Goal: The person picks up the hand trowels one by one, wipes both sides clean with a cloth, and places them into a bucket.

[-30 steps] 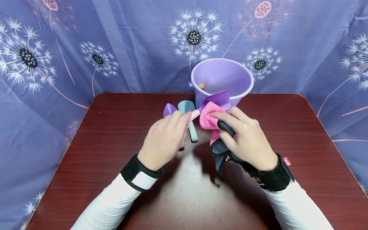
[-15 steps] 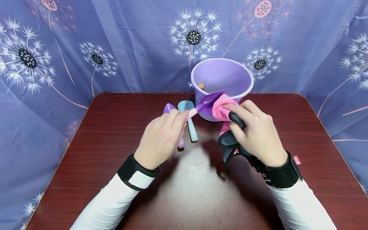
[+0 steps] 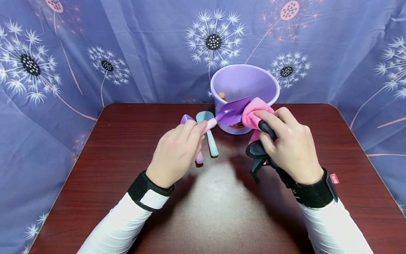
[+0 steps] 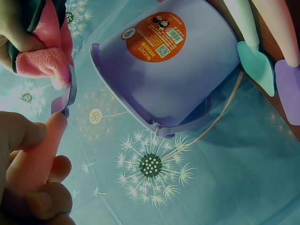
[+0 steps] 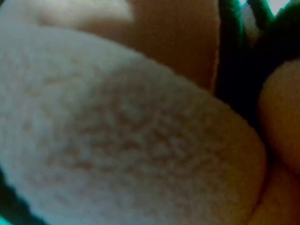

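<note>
My left hand (image 3: 174, 151) grips the pink handle of a toy shovel (image 3: 233, 112), its purple blade pointing up and to the right. In the left wrist view the thumb and fingers curl round that handle (image 4: 40, 154). My right hand (image 3: 291, 144) pinches a bunched pink cloth (image 3: 255, 114) with dark grey edging, whose top lies against the blade's right end. Loose dark edging hangs below that hand. Just behind the shovel stands a lilac bucket (image 3: 250, 79), which the blade overlaps in the head view. The right wrist view is filled by blurred skin close up.
Left of the bucket, a teal toy shovel (image 3: 211, 141) lies on the brown table (image 3: 127, 151). A second purple one (image 3: 186, 118) with a pink handle lies partly hidden under my left hand. Something tan (image 3: 222, 95) is inside the bucket. A flowered blue curtain (image 3: 152, 70) hangs behind.
The right hand and cloth have moved right and slightly up along the shovel blade, uncovering more of it. The left hand, still gripping the handle, has shifted slightly left.
</note>
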The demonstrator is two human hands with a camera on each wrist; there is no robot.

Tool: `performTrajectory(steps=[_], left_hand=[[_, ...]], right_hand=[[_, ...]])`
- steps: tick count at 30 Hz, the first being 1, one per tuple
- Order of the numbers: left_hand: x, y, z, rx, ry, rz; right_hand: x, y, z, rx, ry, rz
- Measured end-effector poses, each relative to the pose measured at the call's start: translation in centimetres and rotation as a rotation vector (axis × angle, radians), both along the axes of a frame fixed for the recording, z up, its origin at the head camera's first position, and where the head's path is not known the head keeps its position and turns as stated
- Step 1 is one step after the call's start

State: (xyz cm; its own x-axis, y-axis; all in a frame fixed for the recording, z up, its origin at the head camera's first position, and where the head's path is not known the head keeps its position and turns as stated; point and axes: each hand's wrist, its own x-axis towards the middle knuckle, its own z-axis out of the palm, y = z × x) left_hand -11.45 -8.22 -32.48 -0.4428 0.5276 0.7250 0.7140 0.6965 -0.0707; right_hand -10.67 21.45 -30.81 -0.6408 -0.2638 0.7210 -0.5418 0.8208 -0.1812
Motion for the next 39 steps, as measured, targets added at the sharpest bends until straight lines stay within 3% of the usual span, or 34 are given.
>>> performTrajectory(steps=[12,19,31,39], left_hand=[[0.2,0.4,-0.3,-0.029,-0.028,0.019],[0.5,0.8,-0.4,-0.051,-0.036,0.025],[0.6,1.0,-0.5,-0.056,-0.052,0.01],[0.6,1.1,-0.5,-0.061,-0.048,0.011]], right_hand=[[0.2,-1.0,-0.5,0.095,-0.009,0.05],[0.5,-2.1,-1.0,0.136,-0.036,0.119],[0.8,-2.9,-1.0,0.081,-0.081,0.209],[0.6,-2.9,-0.8,0.013,-0.017,0.251]])
